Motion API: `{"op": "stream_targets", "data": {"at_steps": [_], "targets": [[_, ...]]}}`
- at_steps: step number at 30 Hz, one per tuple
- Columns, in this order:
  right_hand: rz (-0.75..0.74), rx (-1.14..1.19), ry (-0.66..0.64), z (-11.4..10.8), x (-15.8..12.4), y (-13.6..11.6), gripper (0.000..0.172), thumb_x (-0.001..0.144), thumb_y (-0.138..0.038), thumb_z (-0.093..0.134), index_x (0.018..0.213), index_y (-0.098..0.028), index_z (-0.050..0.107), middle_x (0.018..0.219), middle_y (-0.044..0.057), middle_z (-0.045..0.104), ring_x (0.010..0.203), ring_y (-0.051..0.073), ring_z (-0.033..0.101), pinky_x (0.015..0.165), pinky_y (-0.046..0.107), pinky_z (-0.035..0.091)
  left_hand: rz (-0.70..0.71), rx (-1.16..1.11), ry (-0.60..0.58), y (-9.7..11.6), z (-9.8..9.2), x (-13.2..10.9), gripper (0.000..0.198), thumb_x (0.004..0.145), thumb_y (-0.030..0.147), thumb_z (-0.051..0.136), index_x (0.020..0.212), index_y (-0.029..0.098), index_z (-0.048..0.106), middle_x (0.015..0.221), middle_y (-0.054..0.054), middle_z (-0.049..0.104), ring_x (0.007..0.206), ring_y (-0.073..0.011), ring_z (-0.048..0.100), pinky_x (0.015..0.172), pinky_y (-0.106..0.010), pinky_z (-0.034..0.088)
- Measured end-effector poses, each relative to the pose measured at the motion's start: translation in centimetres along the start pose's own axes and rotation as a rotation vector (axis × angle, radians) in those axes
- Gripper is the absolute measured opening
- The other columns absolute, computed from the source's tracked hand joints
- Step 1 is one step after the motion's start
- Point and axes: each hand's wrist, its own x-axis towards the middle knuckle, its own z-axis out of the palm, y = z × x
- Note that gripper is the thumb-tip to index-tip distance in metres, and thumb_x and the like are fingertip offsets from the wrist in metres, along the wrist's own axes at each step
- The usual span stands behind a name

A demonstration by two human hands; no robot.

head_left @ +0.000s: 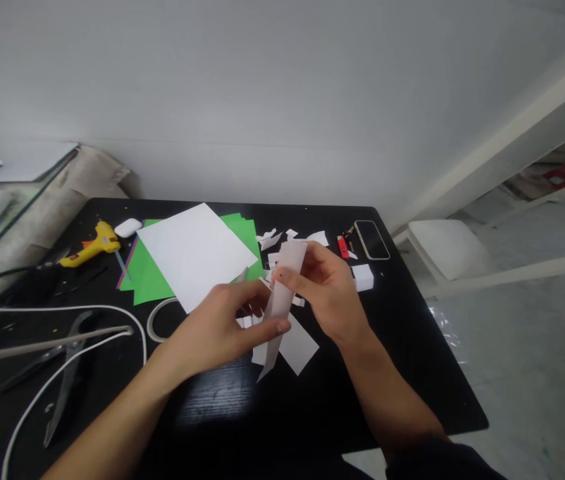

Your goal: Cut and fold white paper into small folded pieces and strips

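Between my two hands stands a folded strip of white paper (pixel 281 300), raised over the black table. My right hand (pixel 330 287) pinches its upper part, thumb in front and fingers behind. Lower down, my left hand (pixel 235 320) grips the strip's edge with the thumb across its face; its other fingers are partly hidden behind the paper. Under the strip lies a white paper piece (pixel 300 347) on the table. Paper scraps (pixel 268 239) are scattered just beyond my hands.
A white sheet (pixel 197 250) lies on green paper (pixel 150 280). To the left are a yellow glue gun (pixel 93 245), scissors (pixel 70 373) and a white cable (pixel 132 320). At the right sit a red lighter (pixel 343 247), a phone (pixel 372 240) and a small white box (pixel 363 277).
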Motion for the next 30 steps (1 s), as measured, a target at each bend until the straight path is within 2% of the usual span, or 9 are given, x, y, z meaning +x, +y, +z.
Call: {"op": "stream_targets", "data": {"at_steps": [5, 7, 12, 18, 22, 26, 30], "targets": [[0.021, 0.034, -0.072, 0.7, -0.4, 0.2, 0.037, 0.071, -0.028, 0.095, 0.100, -0.024, 0.072, 0.092, -0.001, 0.077, 0.084, 0.018, 0.074, 0.079, 0.036, 0.064, 0.016, -0.140, 0.366, 0.0, -1.5, -0.4, 0.018, 0.096, 0.040, 0.070, 0.096, 0.023, 0.077, 0.088, -0.004, 0.076, 0.081, -0.0202, 0.069, 0.077, -0.031, 0.054], [0.048, 0.034, -0.092, 1.0, -0.6, 0.4, 0.041, 0.070, -0.027, 0.095, 0.102, -0.025, 0.070, 0.094, -0.001, 0.078, 0.084, 0.019, 0.075, 0.078, 0.036, 0.064, 0.022, -0.198, 0.441, 0.0, -1.4, -0.5, 0.016, 0.093, 0.036, 0.074, 0.100, 0.024, 0.079, 0.092, -0.005, 0.077, 0.085, -0.0211, 0.070, 0.080, -0.032, 0.055], [0.085, 0.017, -0.140, 1.5, -0.9, 1.3, 0.047, 0.070, -0.025, 0.095, 0.107, -0.026, 0.066, 0.095, 0.000, 0.079, 0.087, 0.019, 0.075, 0.079, 0.035, 0.063, 0.054, -0.198, 0.451, 0.3, -0.7, -0.3, 0.007, 0.089, 0.030, 0.078, 0.087, 0.023, 0.077, 0.080, -0.001, 0.073, 0.071, -0.0154, 0.065, 0.068, -0.027, 0.053], [0.039, -0.078, -0.215, 1.1, -0.9, 0.9, 0.033, 0.076, -0.029, 0.092, 0.101, -0.025, 0.070, 0.095, 0.000, 0.075, 0.090, 0.019, 0.072, 0.080, 0.034, 0.062, 0.013, -0.224, 0.471, 0.3, -0.5, -0.2, 0.014, 0.088, 0.033, 0.080, 0.081, 0.022, 0.075, 0.072, 0.000, 0.069, 0.064, -0.0139, 0.062, 0.061, -0.026, 0.050], [-0.017, -0.042, -0.160, 1.2, -0.9, 0.4, 0.025, 0.084, -0.032, 0.085, 0.105, -0.025, 0.071, 0.095, 0.001, 0.073, 0.091, 0.018, 0.071, 0.081, 0.033, 0.061, -0.015, -0.242, 0.470, 0.3, -0.3, -0.3, 0.015, 0.088, 0.035, 0.080, 0.082, 0.022, 0.075, 0.071, 0.001, 0.069, 0.063, -0.0128, 0.062, 0.060, -0.025, 0.048], [-0.084, -0.058, -0.075, 1.3, -1.0, 0.6, 0.018, 0.088, -0.030, 0.081, 0.104, -0.026, 0.073, 0.093, 0.001, 0.071, 0.085, 0.016, 0.068, 0.074, 0.030, 0.059, -0.013, -0.211, 0.458, 0.4, 0.0, -0.3, 0.017, 0.089, 0.036, 0.079, 0.081, 0.023, 0.075, 0.068, 0.002, 0.068, 0.059, -0.0116, 0.059, 0.055, -0.024, 0.045], [-0.128, -0.113, -0.053, 1.3, -1.1, 0.9, 0.012, 0.089, -0.029, 0.078, 0.101, -0.027, 0.074, 0.089, 0.000, 0.070, 0.078, 0.016, 0.066, 0.067, 0.030, 0.057, -0.003, -0.191, 0.463, 0.7, 0.2, -0.3, 0.016, 0.089, 0.036, 0.079, 0.080, 0.023, 0.075, 0.067, 0.002, 0.067, 0.058, -0.0119, 0.058, 0.055, -0.024, 0.045]]}}
